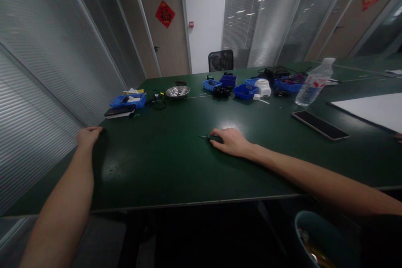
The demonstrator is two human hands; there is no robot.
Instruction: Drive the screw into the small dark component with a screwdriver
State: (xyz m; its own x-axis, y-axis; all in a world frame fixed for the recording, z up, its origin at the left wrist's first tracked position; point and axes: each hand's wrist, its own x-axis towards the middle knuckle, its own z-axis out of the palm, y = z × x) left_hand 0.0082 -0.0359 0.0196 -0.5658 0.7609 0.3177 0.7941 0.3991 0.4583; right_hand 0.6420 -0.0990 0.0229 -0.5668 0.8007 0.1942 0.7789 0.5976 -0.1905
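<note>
My right hand [230, 141] rests on the green table, its fingers closed around the dark handle of a small screwdriver [216, 138]. The thin metal shaft points left, lying low over the tabletop. Far to the left, my left hand [89, 136] is at the table's left side, beside the blinds. Its fingers look bent and pressed together; whether anything is in them is hidden. A black-topped, flat box-like item [119, 111] lies just beyond that hand.
Behind are a blue tray [128, 100], a metal bowl [177, 92], a blue bin [245, 91] and cables [276, 72]. To the right are a plastic bottle [315, 83], a phone [319, 125] and a white sheet [373, 109]. A waste bin [300, 226] stands below the front edge.
</note>
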